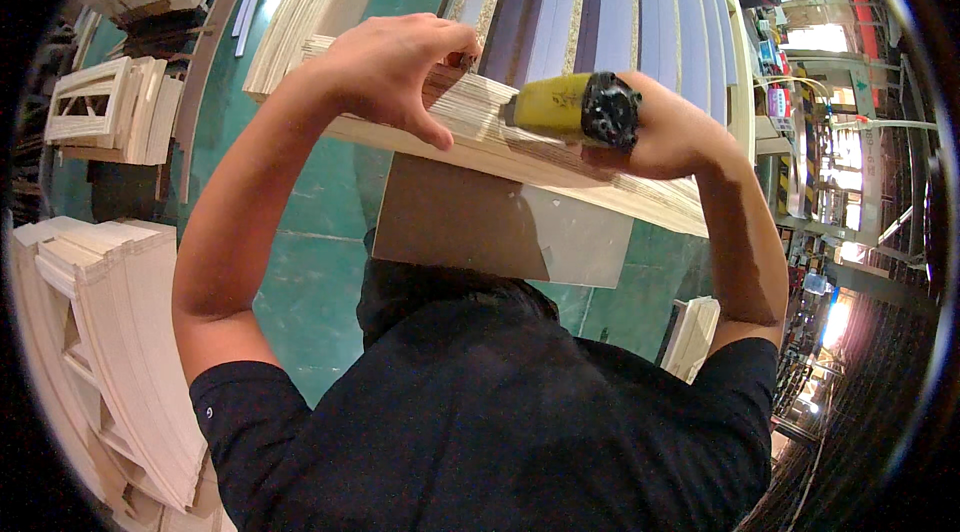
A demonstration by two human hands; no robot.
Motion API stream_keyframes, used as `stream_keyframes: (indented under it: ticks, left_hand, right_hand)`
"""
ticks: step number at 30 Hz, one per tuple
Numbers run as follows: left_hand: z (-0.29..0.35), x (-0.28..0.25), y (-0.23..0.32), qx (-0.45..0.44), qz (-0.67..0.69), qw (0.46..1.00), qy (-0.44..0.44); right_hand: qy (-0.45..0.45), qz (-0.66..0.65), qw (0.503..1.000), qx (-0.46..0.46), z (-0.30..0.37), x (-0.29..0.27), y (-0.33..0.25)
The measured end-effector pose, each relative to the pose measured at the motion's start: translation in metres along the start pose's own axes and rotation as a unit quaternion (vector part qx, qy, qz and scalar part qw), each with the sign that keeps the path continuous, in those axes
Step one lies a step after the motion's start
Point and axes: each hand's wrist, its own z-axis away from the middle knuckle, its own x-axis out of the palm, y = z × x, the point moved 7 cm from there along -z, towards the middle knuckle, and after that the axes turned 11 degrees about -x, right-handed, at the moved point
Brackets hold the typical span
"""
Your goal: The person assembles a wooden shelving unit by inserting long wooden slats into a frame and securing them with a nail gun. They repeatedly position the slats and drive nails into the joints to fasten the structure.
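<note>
A long pale wooden beam of layered strips (560, 160) runs across in front of me, slanting down to the right. My left hand (395, 62) arches over its left part, with the thumb on the near side and the bent fingers on the far side. Something small and dark shows under those fingertips, too small to name. Wrapped behind a yellow power tool with a black end cap (560, 107), probably a nail gun, is my right hand (665, 127). The tool's nose points left, close over the beam. Its handle is hidden by the hand.
Beyond the beam lie long grey-blue panels (610, 12) with pale strips between. A flat brown-grey board (470, 217) sits below the beam, near my body. Wooden frames (110, 117) and a large pale stack (125, 342) stand left on the green floor (320, 282). Shelving and equipment fill the right.
</note>
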Motion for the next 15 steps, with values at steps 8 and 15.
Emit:
stream_keyframes:
  ticks: [8, 15]
  left_hand:
    - [0.002, 0.001, 0.004, 0.001, 0.000, 1.000, 0.013]
    - [-0.001, 0.006, -0.004, -0.016, -0.001, 1.000, 0.000]
  right_hand:
    - [0.077, -0.018, 0.996, -0.041, -0.023, -0.015, 0.001]
    - [0.057, -0.004, 0.998, -0.032, -0.034, -0.015, -0.006]
